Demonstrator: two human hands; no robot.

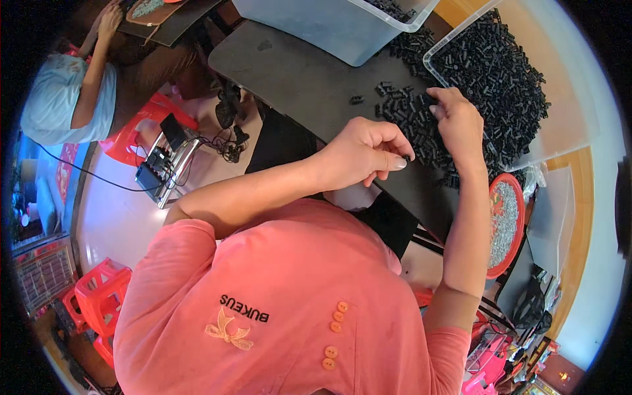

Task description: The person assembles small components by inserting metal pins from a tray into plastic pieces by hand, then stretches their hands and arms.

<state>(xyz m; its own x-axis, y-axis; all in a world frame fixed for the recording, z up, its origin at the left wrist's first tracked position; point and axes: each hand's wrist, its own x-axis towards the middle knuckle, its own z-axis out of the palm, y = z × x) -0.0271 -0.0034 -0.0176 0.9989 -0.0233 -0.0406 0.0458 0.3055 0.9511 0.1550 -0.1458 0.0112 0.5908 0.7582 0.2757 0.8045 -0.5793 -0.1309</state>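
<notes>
My left hand is closed in a pinch above the near edge of the dark table. Between its thumb and forefinger shows the tip of a small black plastic piece. To the right, my right hand reaches over a loose pile of small black plastic pieces, its thumb and forefinger curled toward each other at the pile. What lies between those fingertips is too dark to make out. Beside that hand, a tipped clear plastic bin spills a large heap of the same black pieces onto the table.
A second translucent bin stands at the table's far side. Right of my forearm sits a red round tray of small silvery parts. Red stools and a metal stand with cables are at left. Another person sits at far left.
</notes>
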